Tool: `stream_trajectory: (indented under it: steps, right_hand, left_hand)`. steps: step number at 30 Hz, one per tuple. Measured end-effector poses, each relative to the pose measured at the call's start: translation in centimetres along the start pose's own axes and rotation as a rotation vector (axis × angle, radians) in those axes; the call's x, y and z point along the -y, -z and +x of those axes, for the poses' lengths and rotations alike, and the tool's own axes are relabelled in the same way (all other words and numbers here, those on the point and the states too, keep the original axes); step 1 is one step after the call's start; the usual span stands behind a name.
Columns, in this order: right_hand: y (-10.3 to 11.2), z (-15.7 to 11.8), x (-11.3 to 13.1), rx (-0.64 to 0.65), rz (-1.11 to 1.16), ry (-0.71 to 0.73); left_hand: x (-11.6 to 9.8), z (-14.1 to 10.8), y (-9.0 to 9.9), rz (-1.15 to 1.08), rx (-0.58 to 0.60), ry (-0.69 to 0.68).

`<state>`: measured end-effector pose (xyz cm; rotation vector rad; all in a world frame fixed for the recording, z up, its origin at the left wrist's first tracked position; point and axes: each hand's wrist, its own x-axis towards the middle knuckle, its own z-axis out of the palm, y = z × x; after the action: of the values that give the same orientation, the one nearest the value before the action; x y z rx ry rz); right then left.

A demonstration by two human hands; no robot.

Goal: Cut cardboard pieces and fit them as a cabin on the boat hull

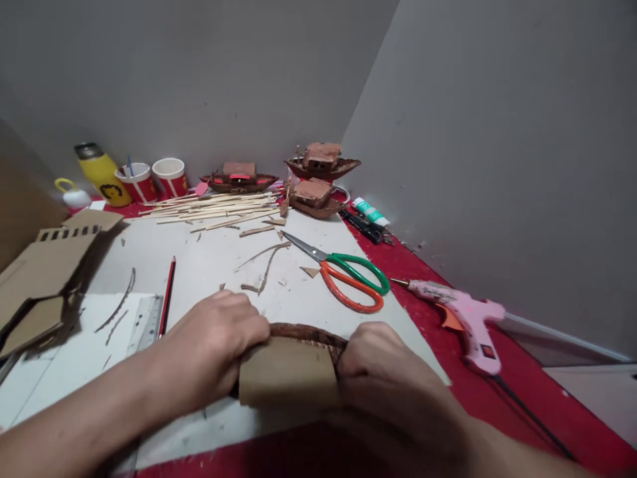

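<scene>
Between my two hands is a small brown model boat (306,330), its curved hull edge showing behind a bent piece of tan cardboard (288,375). My left hand (219,345) is closed around the left end of the boat and cardboard. At the right end, my right hand (381,365) is closed in the same way, its fingertips hidden. The pair of scissors (321,255), with one green and one orange handle, lies beyond my hands. Cardboard scraps (269,265) are scattered near the blades.
A pink glue gun (468,318) rests on the red cloth at right. Finished-looking model boats (323,162), wooden sticks (223,207), paper cups (169,178) and a yellow bottle (102,176) stand along the back. Cut cardboard (54,259), a pencil (168,295) and a ruler (149,322) lie left.
</scene>
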<state>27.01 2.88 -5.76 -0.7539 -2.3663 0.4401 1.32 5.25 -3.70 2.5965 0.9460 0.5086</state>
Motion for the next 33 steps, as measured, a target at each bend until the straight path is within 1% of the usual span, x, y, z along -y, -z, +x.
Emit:
stream_trajectory:
  steps: [3,8,9,11,13,15,17,21,23,27,30,33]
  right_hand:
    - [-0.3,0.1,-0.3,-0.017,0.007,0.012]
    - [-0.5,0.1,-1.2,-0.043,0.006,0.061]
    - [-0.5,0.1,-1.4,-0.048,0.012,0.052]
    - [-0.4,0.2,-1.5,-0.040,0.020,0.002]
    - [-0.4,0.3,-1.6,-0.066,0.019,-0.039]
    - [-0.3,0.4,-1.5,-0.073,0.023,-0.066]
    - [-0.3,0.5,-1.4,-0.087,0.040,-0.062]
    - [-0.1,0.6,-1.1,-0.099,0.073,-0.087]
    - [0.1,0.7,-1.0,-0.070,0.096,-0.102]
    - [-0.1,0.9,-1.3,-0.001,0.111,-0.098]
    - [-0.4,0.8,-1.6,0.018,0.073,-0.037]
    - [-0.5,0.7,-1.7,0.042,0.026,0.030]
  left_hand:
    - [-0.1,-0.2,-0.2,-0.020,0.000,-0.026]
    - [0.0,-0.2,0.0,-0.067,0.044,0.095]
    - [0.0,-0.1,0.0,-0.079,0.048,0.106]
    - [0.0,0.1,0.0,-0.088,0.017,0.122]
    - [0.0,0.4,0.1,-0.080,-0.006,0.157]
    - [0.0,0.6,0.1,-0.084,0.014,0.210]
    - [0.1,0.8,0.0,-0.113,0.052,0.250]
    - [0.4,1.0,-0.4,-0.166,0.009,0.249]
    - [0.7,1.1,-0.5,-0.197,0.010,0.257]
    - [0.8,1.3,-0.3,-0.224,0.045,0.316]
    - [0.6,1.4,-0.1,-0.213,0.048,0.339]
    - [0.4,1.5,0.0,-0.199,0.060,0.331]
